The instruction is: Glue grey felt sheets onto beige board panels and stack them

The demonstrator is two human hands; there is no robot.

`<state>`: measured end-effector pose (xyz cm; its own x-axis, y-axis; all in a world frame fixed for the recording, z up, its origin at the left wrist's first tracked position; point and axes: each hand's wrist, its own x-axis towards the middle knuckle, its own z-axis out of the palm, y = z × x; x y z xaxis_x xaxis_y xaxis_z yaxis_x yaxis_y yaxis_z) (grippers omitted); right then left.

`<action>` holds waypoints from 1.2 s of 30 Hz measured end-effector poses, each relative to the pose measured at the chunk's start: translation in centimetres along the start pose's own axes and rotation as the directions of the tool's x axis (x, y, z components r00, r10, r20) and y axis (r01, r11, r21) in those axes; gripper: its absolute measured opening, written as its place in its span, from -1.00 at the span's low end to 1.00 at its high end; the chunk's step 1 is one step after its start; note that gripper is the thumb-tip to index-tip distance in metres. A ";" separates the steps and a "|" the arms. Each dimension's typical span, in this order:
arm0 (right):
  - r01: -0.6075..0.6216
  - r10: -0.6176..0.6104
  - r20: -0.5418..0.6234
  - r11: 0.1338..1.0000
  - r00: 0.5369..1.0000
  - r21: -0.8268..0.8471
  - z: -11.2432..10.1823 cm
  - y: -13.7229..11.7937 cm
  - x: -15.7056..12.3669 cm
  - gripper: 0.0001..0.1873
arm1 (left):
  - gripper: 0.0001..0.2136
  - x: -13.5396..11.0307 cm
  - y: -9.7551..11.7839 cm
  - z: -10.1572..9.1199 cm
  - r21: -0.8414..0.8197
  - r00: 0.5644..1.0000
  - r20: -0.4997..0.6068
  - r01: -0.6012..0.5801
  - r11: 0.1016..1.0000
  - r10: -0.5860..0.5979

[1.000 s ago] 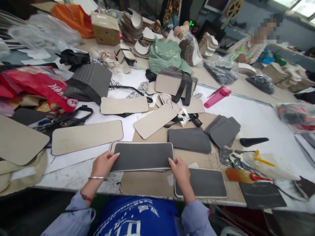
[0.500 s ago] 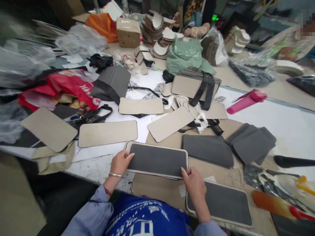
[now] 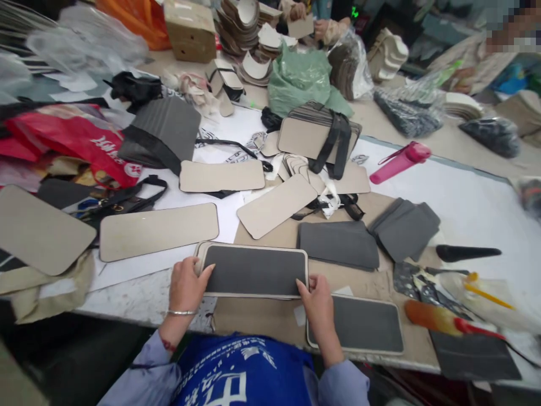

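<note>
A long rounded board with a dark grey face and a pale rim [image 3: 253,270] lies near the table's front edge. My left hand [image 3: 186,287] grips its left end, thumb on top. My right hand [image 3: 316,301] holds its lower right corner with the fingers closed on the edge. A second board of the same kind [image 3: 363,324] lies just right of my right hand. Behind it sit stacks of dark grey pads [image 3: 338,245], and plain beige boards [image 3: 158,231] lie to the left.
A pink bottle [image 3: 399,162], a green plastic bag [image 3: 298,82], a red bag [image 3: 80,138] and strapped bundles of boards [image 3: 316,135] crowd the table [image 3: 460,208]. Brushes and a black handle [image 3: 467,252] lie at the right. Another person's hands [image 3: 325,25] work at the far side.
The view swung left and back again. My hands stay on the ends of the grey-faced board, which has barely moved on the table.
</note>
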<state>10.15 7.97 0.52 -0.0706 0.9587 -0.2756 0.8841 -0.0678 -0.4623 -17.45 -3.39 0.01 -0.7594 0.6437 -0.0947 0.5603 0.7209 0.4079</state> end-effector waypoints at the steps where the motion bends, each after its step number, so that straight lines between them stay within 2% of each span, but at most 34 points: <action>1: -0.019 0.019 0.011 1.000 1.000 -0.003 0.0 -0.1 -0.1 -0.69 | -0.65 0.0 0.0 0.1 -0.005 1.000 0.016 0.008 1.000 -0.008; 5: -0.051 0.051 0.019 0.998 0.998 -0.047 -0.1 -0.4 -0.3 -0.72 | -0.67 0.1 0.5 -0.1 -0.060 0.993 0.088 0.085 0.995 -0.080; 9: -0.045 0.045 0.002 0.997 0.999 -0.064 0.0 -0.9 -0.7 -0.72 | -0.65 0.5 1.1 -0.8 -0.157 0.954 0.176 0.269 0.950 -0.241; 11: -0.036 0.036 -0.002 0.998 0.999 -0.053 0.1 -1.1 -0.9 -0.71 | -0.63 0.7 0.9 -0.9 -0.214 0.940 0.198 0.318 0.924 -0.277; 21: -0.044 0.033 0.056 0.978 0.998 0.202 1.4 -1.2 0.2 -0.61 | -0.70 0.6 -2.6 -0.5 -0.357 0.955 0.085 0.297 0.886 -0.285; 36: -0.046 0.045 0.011 0.968 0.999 0.248 1.8 -1.5 0.2 -0.75 | -0.66 0.4 -2.3 -1.2 -0.468 0.935 0.154 0.353 0.810 -0.318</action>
<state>7.97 7.71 -0.37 -0.0360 0.9517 -0.3050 0.7444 -0.1781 -0.6435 -19.45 -5.08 0.17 -0.8377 0.4123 -0.3581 0.0313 0.6909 0.7222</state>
